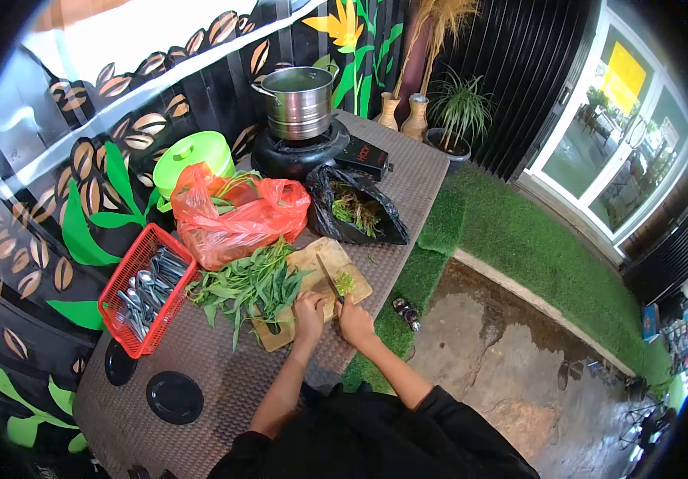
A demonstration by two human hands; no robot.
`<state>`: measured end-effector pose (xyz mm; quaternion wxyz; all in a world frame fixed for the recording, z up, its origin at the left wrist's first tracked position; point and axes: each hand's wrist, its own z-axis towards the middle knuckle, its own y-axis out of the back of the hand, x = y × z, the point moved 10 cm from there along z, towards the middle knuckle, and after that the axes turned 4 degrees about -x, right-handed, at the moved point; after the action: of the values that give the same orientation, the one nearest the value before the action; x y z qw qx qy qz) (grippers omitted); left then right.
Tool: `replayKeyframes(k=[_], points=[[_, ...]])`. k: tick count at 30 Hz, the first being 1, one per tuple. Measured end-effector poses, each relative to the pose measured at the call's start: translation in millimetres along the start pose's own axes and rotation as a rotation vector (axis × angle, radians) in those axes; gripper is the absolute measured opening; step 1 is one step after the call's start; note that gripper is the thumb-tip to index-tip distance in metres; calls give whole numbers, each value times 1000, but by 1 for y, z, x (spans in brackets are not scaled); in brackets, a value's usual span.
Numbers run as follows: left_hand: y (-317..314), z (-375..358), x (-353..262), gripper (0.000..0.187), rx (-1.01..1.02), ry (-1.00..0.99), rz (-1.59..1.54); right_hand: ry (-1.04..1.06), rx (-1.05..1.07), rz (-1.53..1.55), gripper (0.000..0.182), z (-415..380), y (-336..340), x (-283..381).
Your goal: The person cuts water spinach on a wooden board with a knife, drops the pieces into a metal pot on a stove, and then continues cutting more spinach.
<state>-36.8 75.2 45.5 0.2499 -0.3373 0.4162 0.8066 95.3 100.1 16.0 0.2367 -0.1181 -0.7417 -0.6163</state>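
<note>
On the brown woven-pattern table lies a wooden cutting board (308,259). My right hand (354,320) is closed round the handle of a knife (327,274), whose blade points away across the board. Chopped green pieces (345,283) lie by the blade. My left hand (309,311) rests on the board beside the knife, its fingers pressed together near the leaf stems; what they hold is too small to make out. A heap of leafy greens (248,283) covers the board's left side and spills onto the table.
Behind the board are a red plastic bag (224,223) and a black bag (356,209) with plant scraps. Farther back, a steel pot (299,108) stands on a stove (300,152). A red cutlery basket (146,289), a green container (192,160) and a black plate (174,397) are at left.
</note>
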Motion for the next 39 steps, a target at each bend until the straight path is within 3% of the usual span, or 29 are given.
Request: replayKeyframes(k=[8,11,14,16,22,29,35,37,39], points=[[0,9,-5,7,-76,44,-118,68,20,12,37,1,15,6],[-3,8,2,7,-65,18,-62,-54,35,14,37,-9,-11,-1],[-9,2,6,5,23,118,-161,34,-19,43,37,11,-11,6],[-8,4,-2,7,1,-2,-18,44,-32,25,36,14,-3,8],[-3,-1,-9,12,-42,-71,4,-54,10,5,36,-8,-5,8],[-1,-8,-18,14,-60,-159,104,57,5,77,34,9,0,10],[2,4,-11,12,19,-104,67,37,28,46,34,5,-1,5],[-2,10,12,11,56,123,-129,63,39,55,35,5,5,8],[-1,12,10,12,54,144,-160,88,54,28,34,0,9,9]])
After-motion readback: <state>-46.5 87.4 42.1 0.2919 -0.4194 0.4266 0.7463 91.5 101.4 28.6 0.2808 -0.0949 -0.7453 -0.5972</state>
